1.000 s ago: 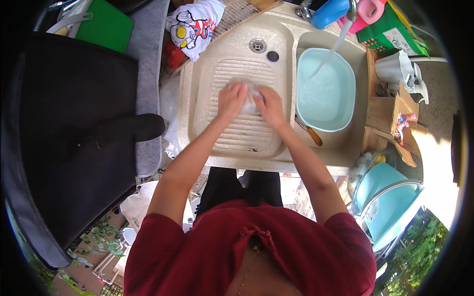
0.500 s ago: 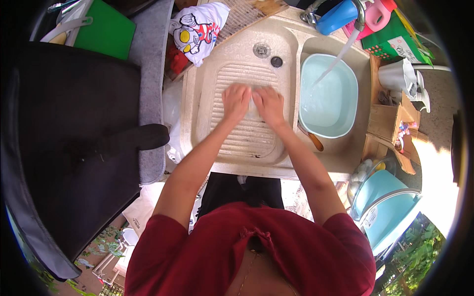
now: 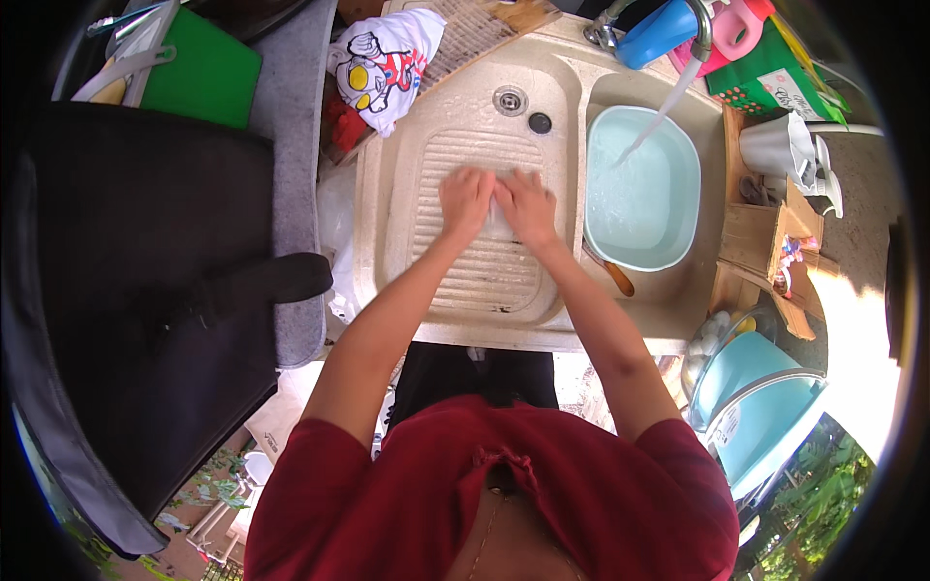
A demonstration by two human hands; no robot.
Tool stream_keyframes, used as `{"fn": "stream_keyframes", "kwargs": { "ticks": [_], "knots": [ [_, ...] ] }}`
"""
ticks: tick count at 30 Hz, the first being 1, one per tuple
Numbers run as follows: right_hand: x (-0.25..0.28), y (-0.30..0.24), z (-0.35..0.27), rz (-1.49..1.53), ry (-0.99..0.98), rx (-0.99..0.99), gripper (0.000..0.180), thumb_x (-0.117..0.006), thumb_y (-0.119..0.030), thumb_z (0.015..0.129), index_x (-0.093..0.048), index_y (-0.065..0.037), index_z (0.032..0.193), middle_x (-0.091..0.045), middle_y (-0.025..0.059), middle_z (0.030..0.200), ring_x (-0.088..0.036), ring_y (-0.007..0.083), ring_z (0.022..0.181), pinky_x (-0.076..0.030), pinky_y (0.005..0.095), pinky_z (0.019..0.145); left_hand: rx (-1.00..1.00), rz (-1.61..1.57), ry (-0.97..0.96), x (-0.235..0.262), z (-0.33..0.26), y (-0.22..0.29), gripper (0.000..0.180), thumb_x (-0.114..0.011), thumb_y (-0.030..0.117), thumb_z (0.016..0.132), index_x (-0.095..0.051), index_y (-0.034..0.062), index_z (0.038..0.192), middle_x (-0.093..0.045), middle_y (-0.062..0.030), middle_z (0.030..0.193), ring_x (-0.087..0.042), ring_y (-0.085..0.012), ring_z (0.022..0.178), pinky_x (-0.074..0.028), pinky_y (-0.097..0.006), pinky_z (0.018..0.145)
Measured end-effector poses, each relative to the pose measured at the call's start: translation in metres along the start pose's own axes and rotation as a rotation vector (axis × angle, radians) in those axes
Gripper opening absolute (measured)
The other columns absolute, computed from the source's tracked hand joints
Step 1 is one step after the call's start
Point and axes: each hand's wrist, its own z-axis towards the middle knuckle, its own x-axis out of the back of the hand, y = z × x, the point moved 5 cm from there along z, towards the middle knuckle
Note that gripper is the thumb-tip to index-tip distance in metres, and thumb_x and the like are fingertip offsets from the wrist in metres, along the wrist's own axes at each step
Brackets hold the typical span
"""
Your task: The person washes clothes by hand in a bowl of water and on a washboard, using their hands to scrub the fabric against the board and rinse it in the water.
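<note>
My left hand (image 3: 467, 203) and my right hand (image 3: 526, 208) are pressed together, fingers curled, over the ridged washboard (image 3: 481, 283) in the left part of a beige sink. Between them shows a bit of something small, whitish and wet-looking (image 3: 499, 225), perhaps cloth; my hands cover most of it, and motion blurs the fingers. To the right, in the deeper bowl, stands a light blue basin (image 3: 696, 198) holding water. A stream of water (image 3: 666, 108) runs into it from the curved faucet (image 3: 704, 39).
A printed white cloth (image 3: 402, 58) lies by the sink's far left corner. An orange-brown handle (image 3: 620, 279) pokes out beside the basin. Blue (image 3: 659, 34) and pink bottles (image 3: 741, 29) stand behind the faucet. At right are a cardboard box (image 3: 760, 237) and a blue bucket (image 3: 751, 397).
Both hands stay joined over the washboard, with small shifts of the fingers. The view has tilted slightly. Water keeps running into the basin.
</note>
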Motion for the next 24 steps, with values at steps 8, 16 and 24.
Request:
{"fn": "stream_keyframes", "kwargs": {
  "ticks": [8,16,24],
  "knots": [
    [-0.003,-0.014,0.028,-0.070,0.325,0.103,0.014,-0.051,-0.021,0.080,-0.055,-0.010,0.086,-0.053,0.0112,0.093,-0.049,0.0276,0.090,-0.031,0.0446,0.080,-0.089,0.413,0.126,-0.006,0.025,0.005,0.028,-0.046,0.025,0.086,-0.058,0.0038,0.071,-0.057,-0.0121,0.079,-0.050,-0.0314,0.081,-0.036,-0.042,0.080],
    [0.011,0.004,-0.031,0.309,0.082,0.122,0.017,-0.048,-0.020,0.085,-0.058,-0.012,0.095,-0.056,0.0097,0.104,-0.048,0.0302,0.097,-0.033,0.0460,0.086,0.126,0.174,0.045,0.000,-0.035,0.009,0.030,-0.042,0.030,0.089,-0.061,0.0080,0.091,-0.042,-0.0144,0.129,-0.028,-0.0405,0.124,-0.019,-0.057,0.098],
    [-0.008,-0.016,0.031,-0.024,0.431,0.153,0.009,-0.052,-0.016,0.076,-0.054,-0.009,0.081,-0.053,0.0101,0.083,-0.048,0.0281,0.083,-0.032,0.0411,0.073,-0.142,0.360,0.204,-0.003,0.023,-0.005,0.026,-0.043,0.019,0.089,-0.058,0.0000,0.097,-0.052,-0.0155,0.119,-0.043,-0.0373,0.114,-0.025,-0.052,0.098]
  ]
}}
